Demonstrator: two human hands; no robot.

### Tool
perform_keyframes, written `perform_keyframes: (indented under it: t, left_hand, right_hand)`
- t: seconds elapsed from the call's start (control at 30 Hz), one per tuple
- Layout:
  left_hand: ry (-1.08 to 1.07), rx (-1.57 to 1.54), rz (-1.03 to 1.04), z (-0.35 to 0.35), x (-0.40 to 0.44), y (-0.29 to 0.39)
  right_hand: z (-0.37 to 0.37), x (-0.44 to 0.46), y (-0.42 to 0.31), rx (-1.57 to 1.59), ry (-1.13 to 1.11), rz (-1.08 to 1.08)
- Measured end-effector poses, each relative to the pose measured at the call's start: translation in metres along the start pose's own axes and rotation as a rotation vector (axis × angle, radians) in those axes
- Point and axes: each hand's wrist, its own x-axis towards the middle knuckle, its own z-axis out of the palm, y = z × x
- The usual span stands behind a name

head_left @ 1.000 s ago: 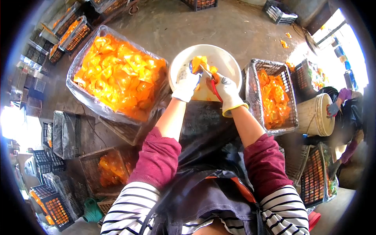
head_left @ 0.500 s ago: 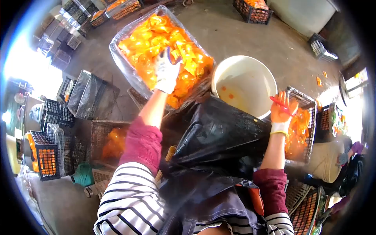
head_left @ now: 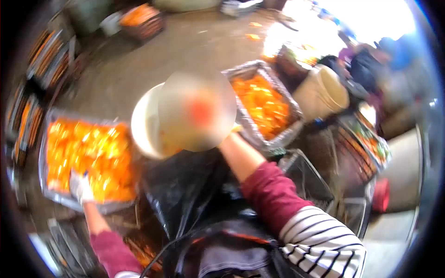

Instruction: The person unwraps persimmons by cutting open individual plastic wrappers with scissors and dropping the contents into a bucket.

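Observation:
My left hand [head_left: 79, 186], in a white glove with dark fingertips, rests on shiny orange pieces [head_left: 90, 153] whose kind I cannot make out. Its fingers look stretched out, with nothing visibly gripped. These pieces fill a plastic-lined crate [head_left: 44, 178] on the left. My right hand [head_left: 201, 111] reaches over a white bucket [head_left: 144, 121]. A round blurred patch hides its fingers and anything in them; only an orange-red smear and a bit of yellow cuff show. Part of the bucket is hidden too.
Right of the bucket stands another lined crate [head_left: 296, 116] of orange pieces. A beige bucket [head_left: 320, 95] tilts beyond it, near a person in dark clothing [head_left: 366, 65]. Further crates [head_left: 308, 178] stand at the right. Black plastic sheeting [head_left: 185, 185] covers my lap.
My view has swung right, so the bucket and left crate appear further left. My right hand has moved from the right-hand crate to over the bucket; its red tool no longer shows.

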Motion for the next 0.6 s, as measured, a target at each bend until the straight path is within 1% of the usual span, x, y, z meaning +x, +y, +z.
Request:
perform_keyframes:
  t: [0.03,0.07,0.1,0.17,0.2,0.23,0.3,0.33,0.4,0.47,0.5,0.53,0.6]
  left_hand:
    - [-0.045,-0.111,0.000,0.018,0.004,-0.007]
    - [-0.020,-0.098,-0.032,0.030,0.004,-0.003]
    - [0.007,-0.072,-0.081,0.035,0.003,-0.005]
    - [-0.074,-0.613,-0.237,0.052,0.017,-0.029]
    - [-0.088,-1.377,-0.410,0.074,0.020,-0.040]
    - [-0.153,-1.836,-0.667,-0.012,-0.010,0.025]
    - [0.014,-1.915,-0.507,-0.013,-0.018,0.031]
    - [0.041,-1.839,-0.454,-0.009,-0.018,0.035]
    - [0.133,-1.450,-0.193,0.008,-0.015,0.043]
    - [0.238,-0.809,0.185,0.026,-0.009,0.056]
    - [-0.084,-1.462,-0.025,0.033,-0.009,0.074]
    - [-0.245,-2.075,-0.457,0.025,-0.013,0.104]
    - [-0.197,-1.774,-0.208,-0.016,-0.026,0.193]
  right_hand:
    - [0.000,-0.002,0.001,-0.088,0.203,0.037]
    - [0.001,-0.005,0.003,-0.164,0.403,0.090]
    - [-0.021,-0.002,0.009,-0.174,0.369,0.117]
    - [-0.055,0.001,0.016,-0.205,0.318,0.155]
    - [-0.066,0.002,0.018,-0.226,0.302,0.165]
    - [-0.077,0.005,0.021,-0.234,0.306,0.183]
    - [-0.093,0.009,0.027,-0.197,0.293,0.218]
    - [-0.102,0.011,0.031,-0.151,0.277,0.235]
    - [-0.116,0.011,0.040,-0.062,0.250,0.273]
    - [-0.110,0.010,0.041,-0.100,0.248,0.283]
    - [-0.105,0.009,0.040,-0.122,0.246,0.288]
    - [-0.100,0.008,0.039,-0.146,0.244,0.294]
    - [-0.093,0.009,0.039,-0.172,0.237,0.300]
